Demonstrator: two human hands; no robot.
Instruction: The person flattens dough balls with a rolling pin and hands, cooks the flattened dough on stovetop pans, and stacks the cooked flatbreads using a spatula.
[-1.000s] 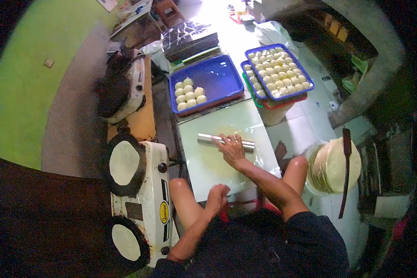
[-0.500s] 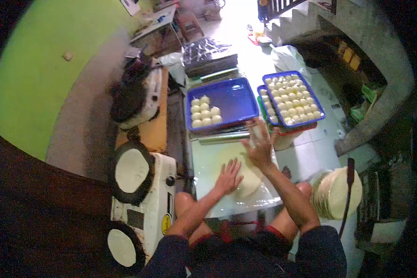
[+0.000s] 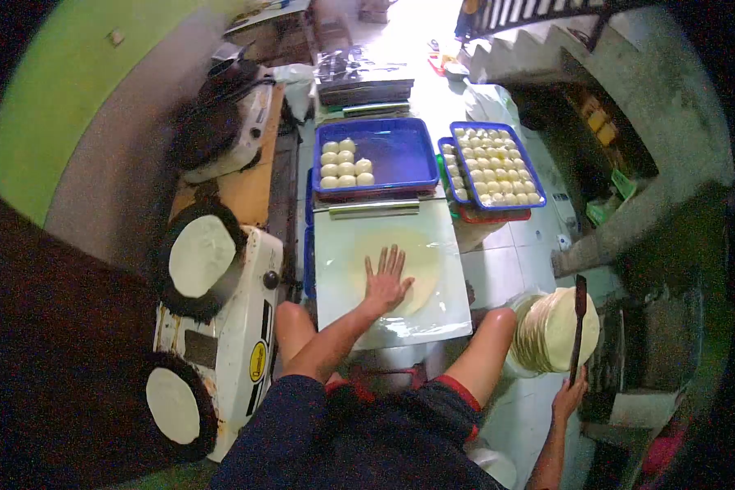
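Observation:
My left hand (image 3: pixel 386 282) lies flat, fingers spread, on a thin round sheet of dough (image 3: pixel 423 282) stretched over a glossy, pale work board (image 3: pixel 343 318). At the lower right, my right hand (image 3: pixel 570 396) is closed around the lower end of a long dark spatula (image 3: pixel 580 314). The spatula's blade rests against a tall stack of round cooked flatbreads (image 3: pixel 547 331). On the two-burner stove (image 3: pixel 249 327) at my left, one flatbread (image 3: pixel 202 256) sits on the upper black pan and another flatbread (image 3: pixel 172 406) on the lower one.
Beyond the board stands a blue tray (image 3: pixel 400 151) with several dough balls at its left side. Another blue tray (image 3: pixel 498 167), full of dough balls, is stacked to the right. A second stove (image 3: pixel 241 135) stands at the far left. Concrete stairs (image 3: pixel 539 49) rise at right.
My right hand has left the board area and swung down right to the spatula. My left hand stays flat on the dough. The view has shifted, showing the board farther left and higher.

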